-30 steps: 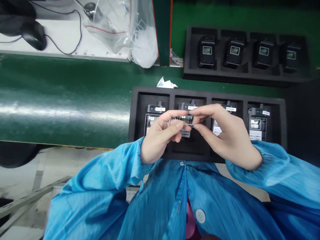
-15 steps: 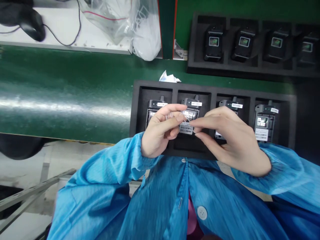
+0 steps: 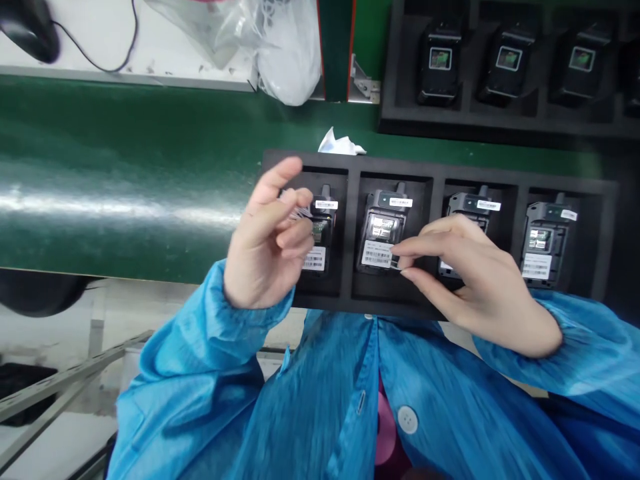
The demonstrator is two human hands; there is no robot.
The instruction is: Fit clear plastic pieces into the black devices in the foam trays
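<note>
My left hand (image 3: 267, 243) is raised over the left end of a black foam tray (image 3: 353, 267). Its fingers are curled around several thin whitish pieces (image 3: 303, 213), with the index finger sticking out. Between thumb and index finger, my right hand (image 3: 465, 283) pinches a thin, pale frame-like piece (image 3: 395, 265); its full shape is partly hidden. That piece is just over the lower right of a black handheld device (image 3: 377, 255) with barcode labels and a small window. Another such device (image 3: 317, 257) lies partly behind my left hand.
Further handheld devices (image 3: 539, 241) lie in the tray's right compartments. A second black tray (image 3: 415, 123) behind holds several dark devices (image 3: 440, 73). Crumpled white paper (image 3: 340, 143), a clear plastic bag (image 3: 290, 60) and a computer mouse (image 3: 30, 30) are farther back.
My hands have come apart: the left moved left with its thin pieces, the right shifted slightly right with a single piece. The second device is now uncovered. The camera view has shifted a little.
</note>
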